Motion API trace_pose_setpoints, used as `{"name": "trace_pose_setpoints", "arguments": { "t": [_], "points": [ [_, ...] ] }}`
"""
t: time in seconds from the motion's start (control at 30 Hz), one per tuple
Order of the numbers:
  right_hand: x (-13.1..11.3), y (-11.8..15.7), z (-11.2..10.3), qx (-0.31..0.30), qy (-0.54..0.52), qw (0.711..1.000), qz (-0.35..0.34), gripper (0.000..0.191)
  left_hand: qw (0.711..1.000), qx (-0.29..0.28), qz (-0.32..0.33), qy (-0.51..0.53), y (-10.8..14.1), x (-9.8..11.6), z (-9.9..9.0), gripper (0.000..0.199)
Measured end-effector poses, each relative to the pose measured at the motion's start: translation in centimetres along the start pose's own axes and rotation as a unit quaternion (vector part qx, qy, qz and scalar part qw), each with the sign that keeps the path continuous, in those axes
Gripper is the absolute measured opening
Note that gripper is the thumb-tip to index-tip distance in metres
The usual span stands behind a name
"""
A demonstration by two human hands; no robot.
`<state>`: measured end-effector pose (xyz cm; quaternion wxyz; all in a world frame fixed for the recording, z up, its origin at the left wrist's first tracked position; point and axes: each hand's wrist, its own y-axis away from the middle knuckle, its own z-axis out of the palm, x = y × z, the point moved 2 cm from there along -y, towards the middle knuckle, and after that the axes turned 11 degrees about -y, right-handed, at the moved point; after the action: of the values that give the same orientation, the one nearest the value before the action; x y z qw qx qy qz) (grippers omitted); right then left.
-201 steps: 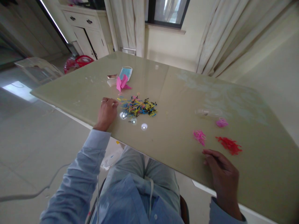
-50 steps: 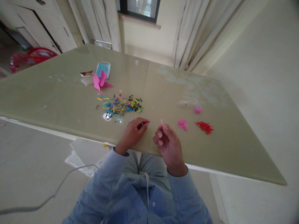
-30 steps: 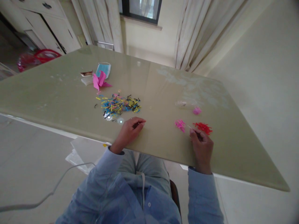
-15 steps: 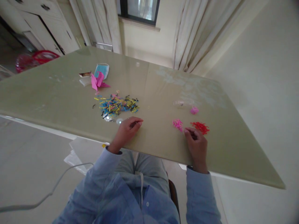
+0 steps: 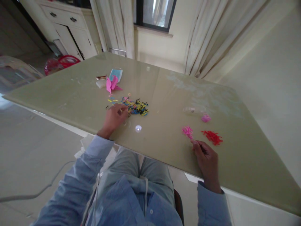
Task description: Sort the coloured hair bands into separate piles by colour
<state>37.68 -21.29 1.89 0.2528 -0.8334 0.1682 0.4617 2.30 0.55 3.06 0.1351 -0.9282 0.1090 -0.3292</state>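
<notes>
Loose mixed bands [image 5: 139,108] in a heap on the table [image 5: 164,144] — fingers in close.
The left hand [image 5: 114,117] curls at the heap's near-left edge, fingertips drawn close; whether they meet or grip a band, I cannot tell. A brush of its knuckles could scatter strays. The right hand [image 5: 208,160] has thumb and forefinger pinched together beside the pink bands [image 5: 187,131], contents unclear — a sideways drag there might push pink into the nearby red bands [image 5: 213,137] and muddle the colours.
</notes>
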Motion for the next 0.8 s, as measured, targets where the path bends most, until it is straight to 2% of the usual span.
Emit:
{"name": "trace_pose_setpoints", "arguments": {
  "t": [0.17,0.37,0.53,0.8],
  "points": [
    [0.4,0.0,0.0,0.013,-0.015,1.000,0.015,0.041,0.982,-0.044,0.036,-0.180,-4.2,-1.9,-0.6,0.035],
    [0.2,0.0,0.0,0.015,-0.022,0.999,0.026,0.041,0.937,-0.126,0.152,-0.287,-7.3,-2.3,0.6,0.036],
    [-0.1,-0.1,0.0,0.006,-0.020,0.999,0.030,0.041,0.900,-0.178,0.216,-0.335,-8.1,-2.0,0.9,0.035],
    [0.0,0.0,0.1,0.004,-0.026,0.999,0.035,0.041,0.902,-0.155,0.178,-0.362,-7.0,-0.9,-0.2,0.035]
  ]
}}
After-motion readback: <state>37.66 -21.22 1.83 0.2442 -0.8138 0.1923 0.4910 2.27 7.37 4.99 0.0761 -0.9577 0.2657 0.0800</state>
